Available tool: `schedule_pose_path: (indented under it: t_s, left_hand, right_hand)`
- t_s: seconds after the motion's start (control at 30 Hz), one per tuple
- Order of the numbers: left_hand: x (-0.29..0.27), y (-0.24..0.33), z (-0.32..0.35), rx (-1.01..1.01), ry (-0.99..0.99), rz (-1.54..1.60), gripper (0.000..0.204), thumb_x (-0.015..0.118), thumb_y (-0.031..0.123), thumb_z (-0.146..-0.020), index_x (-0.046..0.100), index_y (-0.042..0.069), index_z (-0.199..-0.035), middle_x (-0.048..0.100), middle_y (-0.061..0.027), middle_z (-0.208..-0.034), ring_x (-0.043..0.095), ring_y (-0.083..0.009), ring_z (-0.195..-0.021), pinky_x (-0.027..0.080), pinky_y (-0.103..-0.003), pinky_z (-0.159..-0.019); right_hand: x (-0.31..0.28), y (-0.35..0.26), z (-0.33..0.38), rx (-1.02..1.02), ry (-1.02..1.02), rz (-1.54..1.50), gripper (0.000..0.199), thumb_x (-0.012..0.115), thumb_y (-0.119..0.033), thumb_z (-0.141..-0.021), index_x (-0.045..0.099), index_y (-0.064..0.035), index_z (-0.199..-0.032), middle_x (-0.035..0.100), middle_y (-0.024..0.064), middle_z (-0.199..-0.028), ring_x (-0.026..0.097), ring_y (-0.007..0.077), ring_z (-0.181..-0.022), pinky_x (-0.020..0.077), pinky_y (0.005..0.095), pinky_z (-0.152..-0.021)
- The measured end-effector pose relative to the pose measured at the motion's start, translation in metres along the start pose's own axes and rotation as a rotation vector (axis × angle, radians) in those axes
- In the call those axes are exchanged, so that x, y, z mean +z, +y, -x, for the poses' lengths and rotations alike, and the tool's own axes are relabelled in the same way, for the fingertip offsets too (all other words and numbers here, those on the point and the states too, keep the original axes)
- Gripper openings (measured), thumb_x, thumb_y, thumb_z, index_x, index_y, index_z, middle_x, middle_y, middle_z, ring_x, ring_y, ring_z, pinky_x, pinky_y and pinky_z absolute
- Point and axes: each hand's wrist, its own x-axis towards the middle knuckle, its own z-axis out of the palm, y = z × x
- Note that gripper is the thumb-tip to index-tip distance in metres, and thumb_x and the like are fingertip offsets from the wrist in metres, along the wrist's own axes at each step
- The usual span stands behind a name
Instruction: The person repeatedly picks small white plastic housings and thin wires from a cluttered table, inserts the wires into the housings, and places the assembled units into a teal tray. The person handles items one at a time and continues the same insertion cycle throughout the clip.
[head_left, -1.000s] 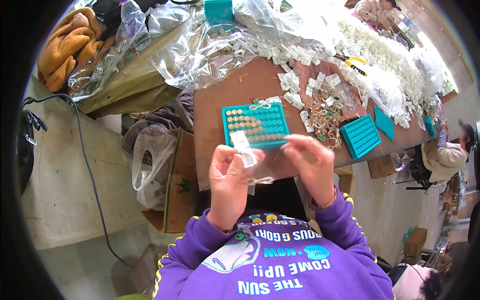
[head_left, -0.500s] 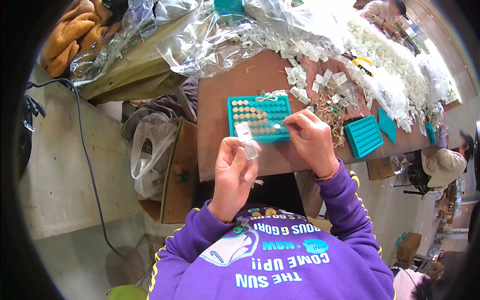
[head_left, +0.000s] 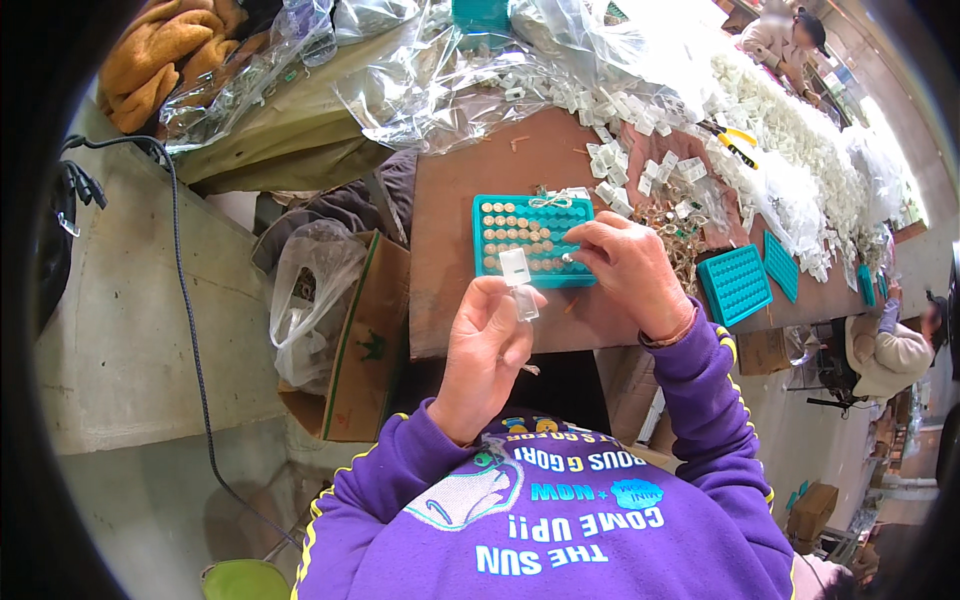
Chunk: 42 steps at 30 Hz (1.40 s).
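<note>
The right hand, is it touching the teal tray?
Touching: the head view shows the right hand with its fingertips resting on the teal tray.

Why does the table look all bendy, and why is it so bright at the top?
Head view: the fisheye lens curves the brown table edges and leaves black corners; daylight washes out the white parts pile; the teal tray and both hands stay sharp.

The right hand (head_left: 628, 268) covers the near right corner of the teal tray (head_left: 530, 238), and whatever its fingertips pinch there is too small to make out. The left hand (head_left: 490, 345) hides the lower end of the small clear packet (head_left: 519, 283). The round pieces in the tray's holes are too small to identify. At the far edge, another teal tray (head_left: 480, 12) is cut off.
</note>
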Motion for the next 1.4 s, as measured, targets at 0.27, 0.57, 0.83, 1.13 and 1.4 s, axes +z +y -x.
schedule_pose_path:
  t_s: [0.27,0.57,0.83,1.13,1.4]
  left_hand:
    - [0.002,0.003,-0.001,-0.035,-0.011,0.052,0.015,0.056,0.019,-0.100,0.050,0.013,-0.112,0.064,-0.0101,-0.105,0.061,-0.0142,-0.084,0.043,-0.020,-0.058]
    - [0.001,0.002,-0.002,-0.017,0.067,-0.107,0.014,0.056,0.020,-0.099,0.054,0.012,-0.110,0.064,-0.0064,-0.101,0.063,-0.0136,-0.090,0.049,-0.022,-0.065]
    - [0.002,-0.002,-0.002,0.069,0.070,-0.173,0.013,0.061,0.013,-0.096,0.057,0.008,-0.108,0.065,-0.0064,-0.107,0.065,-0.0143,-0.094,0.055,-0.027,-0.073]
    - [0.006,0.003,0.000,0.033,0.053,-0.131,0.014,0.061,0.015,-0.097,0.058,0.006,-0.106,0.066,-0.0080,-0.105,0.066,-0.0150,-0.093,0.057,-0.031,-0.078]
    - [0.008,0.005,0.001,0.000,0.036,-0.118,0.015,0.060,0.016,-0.097,0.058,0.005,-0.107,0.066,-0.0092,-0.104,0.066,-0.0149,-0.091,0.057,-0.031,-0.078]
  right_hand:
    - [0.006,0.001,0.001,-0.044,-0.030,0.087,0.011,0.069,-0.005,-0.078,0.069,-0.0057,-0.090,0.063,0.0112,-0.081,0.064,0.0296,-0.073,0.0526,0.0357,-0.065]
    - [-0.010,-0.049,0.012,-0.016,0.108,-0.296,0.010,0.072,-0.002,-0.077,0.067,-0.0037,-0.084,0.063,0.0072,-0.079,0.064,0.0202,-0.066,0.0516,0.0293,-0.059]
    - [0.005,-0.069,0.017,-0.144,0.235,-0.114,0.017,0.073,0.005,-0.072,0.068,-0.0014,-0.087,0.064,0.0092,-0.080,0.065,0.0222,-0.068,0.0525,0.0293,-0.059]
    - [-0.009,-0.071,0.020,-0.195,0.150,-0.143,0.026,0.068,0.005,-0.072,0.069,-0.0051,-0.096,0.063,0.0086,-0.082,0.065,0.0236,-0.071,0.0531,0.0314,-0.060]
    - [-0.005,-0.069,0.016,-0.110,0.150,-0.251,0.021,0.071,0.002,-0.072,0.069,-0.0055,-0.092,0.066,0.0081,-0.080,0.065,0.0230,-0.070,0.0521,0.0306,-0.061]
